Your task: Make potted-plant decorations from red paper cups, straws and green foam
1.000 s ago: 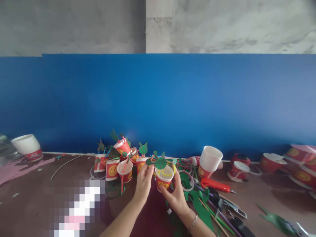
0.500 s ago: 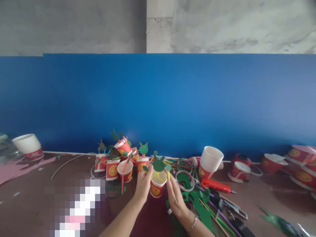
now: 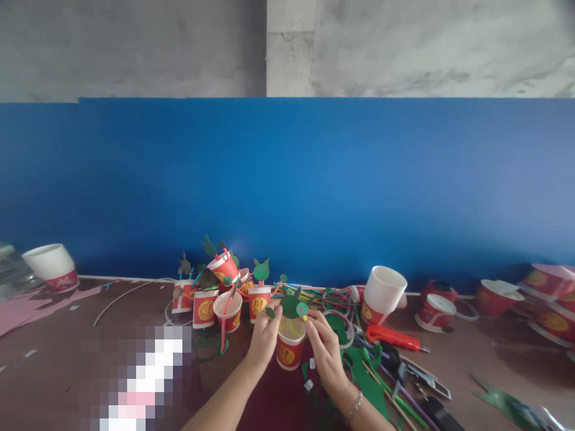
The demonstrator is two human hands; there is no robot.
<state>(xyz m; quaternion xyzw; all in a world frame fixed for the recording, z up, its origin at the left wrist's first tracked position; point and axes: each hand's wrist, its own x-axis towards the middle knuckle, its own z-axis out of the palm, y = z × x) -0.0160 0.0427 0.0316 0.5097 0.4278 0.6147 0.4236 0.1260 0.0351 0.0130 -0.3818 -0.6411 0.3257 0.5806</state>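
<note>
Between my hands is a small red-and-white paper cup (image 3: 288, 354) with a yellow emblem. A green paper head (image 3: 291, 304) with pointed ears stands above its rim, and yellow straw shows inside. My left hand (image 3: 264, 335) is closed at the cup's left side, thumb by the rim, beside a small dark green disc (image 3: 270, 312); its fingertips are partly hidden. On the other side, my right hand (image 3: 326, 344) pinches a short yellow drinking straw (image 3: 305, 318) just below a lighter green paper disc (image 3: 302, 309).
Several decorated paper cups (image 3: 205, 309) cluster at back left. A white cup stack (image 3: 385, 290) stands right of centre, near a red utility knife (image 3: 393, 337). Green paper scraps (image 3: 371, 383), colored straws and scissors (image 3: 507, 402) lie to the right. A blue panel (image 3: 287, 191) rises behind.
The cup has moved slightly down and right. My right hand's fingers have risen from the cup's side to the straw by the lighter disc, which has tilted inward toward the head.
</note>
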